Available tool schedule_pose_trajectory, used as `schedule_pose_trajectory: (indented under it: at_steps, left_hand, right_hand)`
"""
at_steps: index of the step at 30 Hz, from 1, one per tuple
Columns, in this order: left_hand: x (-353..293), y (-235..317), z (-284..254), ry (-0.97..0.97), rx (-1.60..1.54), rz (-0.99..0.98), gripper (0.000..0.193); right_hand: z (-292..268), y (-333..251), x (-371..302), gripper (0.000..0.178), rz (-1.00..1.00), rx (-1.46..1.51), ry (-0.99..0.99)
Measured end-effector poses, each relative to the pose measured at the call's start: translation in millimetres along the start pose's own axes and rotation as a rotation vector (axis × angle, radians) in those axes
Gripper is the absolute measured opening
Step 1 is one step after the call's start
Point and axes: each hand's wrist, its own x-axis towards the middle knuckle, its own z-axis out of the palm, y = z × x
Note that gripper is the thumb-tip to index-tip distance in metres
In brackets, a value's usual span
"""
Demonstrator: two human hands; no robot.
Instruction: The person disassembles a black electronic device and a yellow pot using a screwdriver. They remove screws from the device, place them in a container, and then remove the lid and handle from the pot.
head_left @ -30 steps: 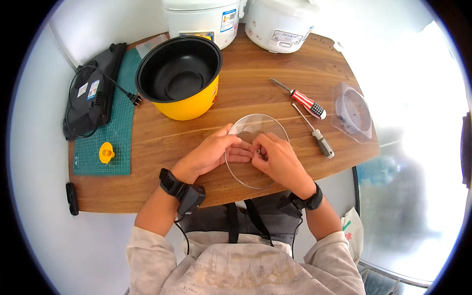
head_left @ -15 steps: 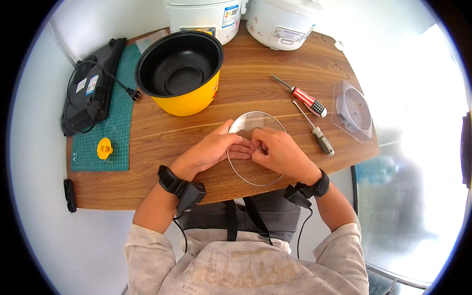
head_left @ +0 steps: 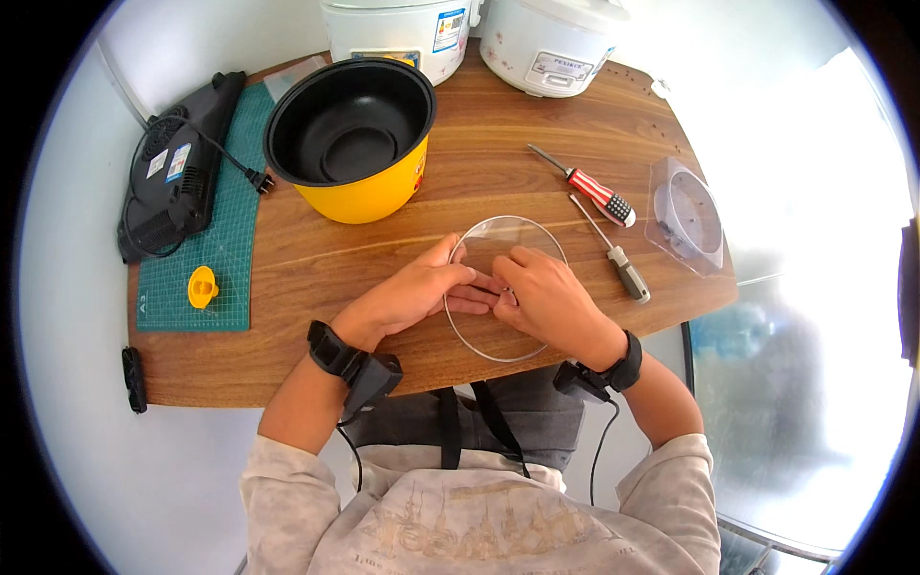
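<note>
A round clear glass lid [head_left: 505, 230] with a thin metal rim is held up over the near part of the table. My left hand [head_left: 422, 290] grips its left side, with the thumb by the rim and the fingers seen through the glass beneath. Over the lid's middle, my right hand [head_left: 551, 299] is closed in a pinch. Whatever sits between those fingertips is too small and hidden to name. A yellow knob-like part [head_left: 202, 287] rests on the green cutting mat [head_left: 235, 311] at the left.
A yellow pot [head_left: 369, 196] with a black inside stands behind my hands. At right lie a red-striped screwdriver [head_left: 602, 196], a grey-handled screwdriver [head_left: 629, 275] and a clear plastic piece [head_left: 686, 216]. A black corded appliance [head_left: 177, 182] is far left; two white rice cookers [head_left: 398, 29] stand at the back.
The lid has shifted slightly to the right and tilted a little. My right fingers have turned slightly at its middle, while my left hand keeps its hold.
</note>
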Motion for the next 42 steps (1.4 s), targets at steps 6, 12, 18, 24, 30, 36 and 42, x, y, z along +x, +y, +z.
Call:
schedule_pose_trajectory:
  at_steps: [6, 12, 18, 24, 30, 36, 42]
  left_hand:
    - [0.2, -2.1, 0.5, -0.022, 0.009, 0.025, 0.056]
    - [1.8, -3.5, -1.1, -0.034, -0.004, 0.033, 0.054]
    - [-0.3, 0.3, 2.4, -0.034, -0.001, 0.016, 0.051]
    - [0.7, -2.1, -1.9, -0.014, -0.101, 0.008, 0.043]
    - [2.9, -8.3, -6.6, -0.068, -0.18, 0.063, 0.033]
    - [-0.3, -3.3, -3.6, -0.045, -0.134, 0.047, 0.023]
    - [-5.0, 4.6, 1.9, -0.068, -0.076, 0.032, 0.027]
  right_hand:
    - [0.3, -2.8, -2.5, 0.017, 0.008, -0.004, -0.015]
    - [-1.8, -4.4, 1.0, 0.016, 0.034, 0.009, -0.023]
    - [-0.8, 3.1, -1.1, 0.019, 0.039, 0.097, -0.022]
    - [-5.7, 6.6, -2.2, 0.018, 0.083, 0.286, -0.009]
    - [-3.4, 4.4, -11.1, 0.018, 0.076, 0.317, 0.081]
    - [-5.9, -2.7, -19.3, 0.016, -0.127, -0.117, 0.114]
    - [-9.3, -3.3, -22.9, 0.024, -0.232, -0.24, 0.027]
